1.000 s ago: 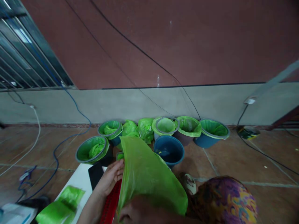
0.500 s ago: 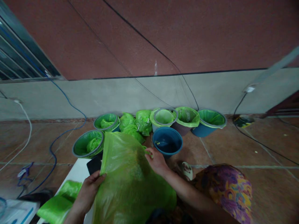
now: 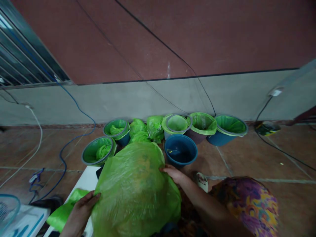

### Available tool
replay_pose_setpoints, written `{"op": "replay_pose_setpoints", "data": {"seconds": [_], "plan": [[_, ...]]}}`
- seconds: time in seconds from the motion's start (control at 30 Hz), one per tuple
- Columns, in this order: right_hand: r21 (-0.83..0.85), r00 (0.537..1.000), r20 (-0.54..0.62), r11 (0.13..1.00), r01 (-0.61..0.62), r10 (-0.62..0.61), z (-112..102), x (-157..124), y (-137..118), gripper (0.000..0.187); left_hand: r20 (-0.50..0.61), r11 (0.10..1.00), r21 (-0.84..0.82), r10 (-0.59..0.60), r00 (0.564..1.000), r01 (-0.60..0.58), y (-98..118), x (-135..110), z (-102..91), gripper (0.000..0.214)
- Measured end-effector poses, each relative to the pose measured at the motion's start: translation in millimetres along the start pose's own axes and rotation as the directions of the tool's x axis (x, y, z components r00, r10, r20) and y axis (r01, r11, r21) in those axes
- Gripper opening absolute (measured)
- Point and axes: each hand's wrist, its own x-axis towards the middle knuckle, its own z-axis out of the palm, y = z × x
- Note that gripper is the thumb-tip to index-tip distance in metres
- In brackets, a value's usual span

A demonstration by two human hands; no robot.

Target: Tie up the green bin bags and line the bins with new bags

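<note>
A large translucent green plastic bag (image 3: 135,191) spreads over my lap, puffed out in the middle. My left hand (image 3: 85,205) pinches its left edge between thumb and fingers. Its right edge is gripped by my right hand (image 3: 174,172), whose fingertips are partly behind the film. Left of the bag, a folded stack of green bags (image 3: 65,210) lies on a white bench or board (image 3: 84,181). A dark flat object (image 3: 99,171) peeks out beside the bag's left edge, mostly covered. An unlined blue bin (image 3: 181,149) stands just beyond my right hand.
Along the wall stand several lined bins, among them a blue one (image 3: 225,130), a brown one (image 3: 201,126) and a grey-rimmed one (image 3: 97,151). Tied green bags (image 3: 155,126) sit between them. A blue cable (image 3: 63,154) crosses the floor at left. Patterned fabric (image 3: 247,204) covers my knee.
The bag has filled out and its top edge has rounded. Both hands have come slightly lower, my right hand moving to the bag's side edge. The view has shifted a little left.
</note>
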Motion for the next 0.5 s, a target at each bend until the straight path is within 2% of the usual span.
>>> {"op": "replay_pose_setpoints", "data": {"seconds": [0.1,0.2,0.27,0.4,0.5], "plan": [[0.037,0.999,-0.046,0.999,0.005,-0.003,-4.3,-2.4,-10.6,0.042,0.055,0.994,-0.071,-0.073,0.996,0.077,-0.7,1.3,1.1,0.037],[0.152,0.994,-0.055,0.983,0.103,-0.096,-14.9,-10.0,-33.2,0.044,0.059,0.99,-0.134,-0.036,0.998,0.044,6.8,5.6,5.4,0.039],[0.216,0.977,-0.096,0.955,0.205,-0.188,-24.0,-16.8,-57.3,0.046,0.05,0.982,-0.187,0.03,0.998,-0.021,17.8,11.1,12.0,0.041],[0.222,0.908,-0.237,0.891,0.397,-0.346,-44.1,-34.4,-112.3,0.052,0.003,0.941,-0.281,0.197,0.98,-0.188,56.1,22.1,36.1,0.061],[0.137,0.858,-0.228,0.857,0.497,-0.461,-56.1,-55.0,-148.7,0.055,0.015,0.898,-0.326,0.319,0.948,-0.297,93.1,25.5,58.3,0.083]]}}
